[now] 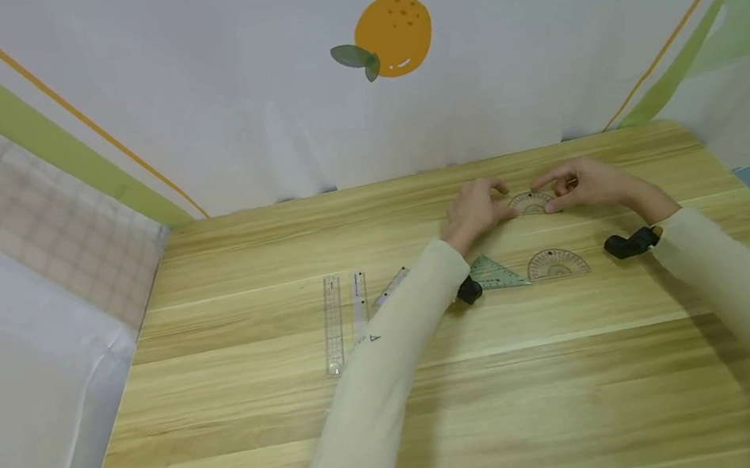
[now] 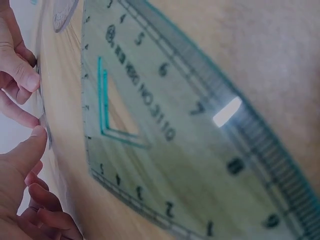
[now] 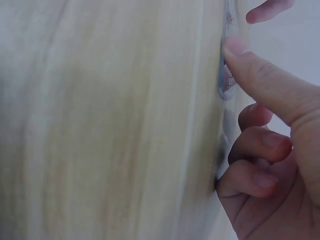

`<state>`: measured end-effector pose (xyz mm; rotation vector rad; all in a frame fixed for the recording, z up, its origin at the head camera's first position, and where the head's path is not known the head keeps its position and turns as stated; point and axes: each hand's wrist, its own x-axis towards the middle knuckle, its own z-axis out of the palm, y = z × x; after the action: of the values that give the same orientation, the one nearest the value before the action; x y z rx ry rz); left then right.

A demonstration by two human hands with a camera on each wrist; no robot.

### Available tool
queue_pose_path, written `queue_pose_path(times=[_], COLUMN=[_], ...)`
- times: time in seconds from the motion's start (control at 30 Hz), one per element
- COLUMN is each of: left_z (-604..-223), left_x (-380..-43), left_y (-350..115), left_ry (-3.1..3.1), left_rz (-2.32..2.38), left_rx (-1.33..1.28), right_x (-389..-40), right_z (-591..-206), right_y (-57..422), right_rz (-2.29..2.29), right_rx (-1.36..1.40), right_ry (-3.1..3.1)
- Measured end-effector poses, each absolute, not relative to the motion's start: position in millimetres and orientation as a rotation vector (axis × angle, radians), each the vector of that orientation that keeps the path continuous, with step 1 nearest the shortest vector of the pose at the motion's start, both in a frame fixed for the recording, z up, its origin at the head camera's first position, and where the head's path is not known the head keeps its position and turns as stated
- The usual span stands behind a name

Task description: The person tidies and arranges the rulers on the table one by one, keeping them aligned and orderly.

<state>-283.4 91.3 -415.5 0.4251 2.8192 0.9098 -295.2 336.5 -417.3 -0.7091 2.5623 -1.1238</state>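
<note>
A small clear protractor [image 1: 530, 202] lies toward the back right of the wooden table. My left hand [image 1: 476, 210] holds its left end, thumb at the corner and forefinger curved over beyond it. From the other side, my right hand [image 1: 591, 183] pinches it between thumb and forefinger. In the right wrist view the right thumb [image 3: 260, 75] presses on the protractor [image 3: 228, 84], and the other visible fingers curl loosely. A larger clear protractor [image 1: 558, 264] lies nearer on the table. Beside it is a green set square [image 1: 496, 274], seen large in the left wrist view.
Two clear rulers, one at the far left [image 1: 333, 324] and one beside it [image 1: 359, 300], lie upright in the row. A clear set square [image 1: 390, 288] is partly hidden by the left sleeve [image 1: 394, 367]. A printed cloth [image 1: 273, 120] hangs behind the table's back edge.
</note>
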Motion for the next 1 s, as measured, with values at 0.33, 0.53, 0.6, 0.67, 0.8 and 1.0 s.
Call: queue_pose_path(times=[0.33, 0.53, 0.6, 0.67, 0.8, 1.0], left_z=[-413.9, -412.2, -412.2, -412.3, -413.2, -412.0], left_x=[-281.8, -278.9, -279.4, -280.1, -282.0, -280.7], left_y=[88.3, 87.1, 87.6, 88.2, 90.2, 91.7], left_ry=[2.83, 2.827, 2.824, 2.825, 2.832, 2.823], left_rz=[0.874, 0.87, 0.862, 0.842, 0.797, 0.803], left_rx=[0.44, 0.468, 0.471, 0.48, 0.5, 0.501], right_x=[-295.7, -296.3, -296.5, -296.0, -295.2, -290.5], right_z=[-416.5, -413.8, -412.1, -410.6, -411.0, -410.8], right_y=[334.3, 331.6, 330.4, 329.0, 328.8, 328.0], right_rz=[-1.091, -1.016, -1.01, -1.01, -1.016, -1.083], right_rx=[-0.756, -0.707, -0.697, -0.691, -0.683, -0.68], right_ry=[2.546, 2.56, 2.551, 2.547, 2.563, 2.575])
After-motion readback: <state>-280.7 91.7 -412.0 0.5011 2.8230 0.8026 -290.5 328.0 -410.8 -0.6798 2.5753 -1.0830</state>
